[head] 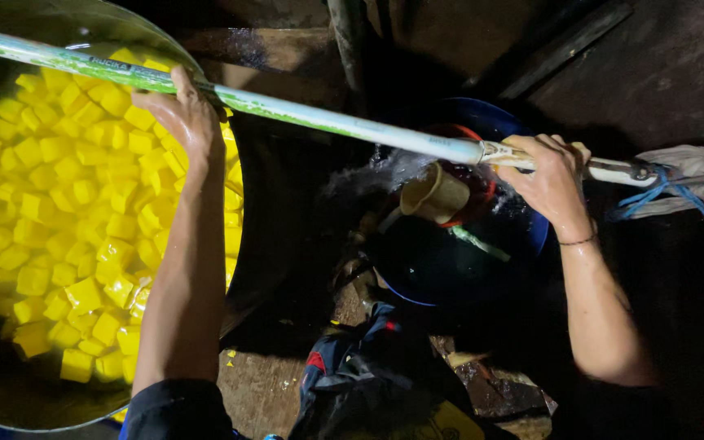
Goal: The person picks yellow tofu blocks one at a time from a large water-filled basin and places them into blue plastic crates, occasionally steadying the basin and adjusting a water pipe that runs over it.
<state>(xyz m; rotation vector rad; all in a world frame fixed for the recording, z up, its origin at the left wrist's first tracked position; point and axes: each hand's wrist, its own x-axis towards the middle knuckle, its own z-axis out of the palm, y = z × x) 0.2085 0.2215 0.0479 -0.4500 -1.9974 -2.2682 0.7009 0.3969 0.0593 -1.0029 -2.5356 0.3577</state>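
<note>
A long white pipe with green streaks runs across the view from upper left to right. My left hand rests on it above a large metal pot full of yellow cubes in liquid. My right hand grips the pipe's right end, near a joint wrapped in white cloth and blue string. Water sprays below the pipe over a blue tub. A beige scoop cup floats in that tub.
Dark wet ground surrounds the pot and tub. A white cloth lies at the far right. Dark planks cross the upper right. Crumpled dark fabric and a wooden board sit at the bottom centre.
</note>
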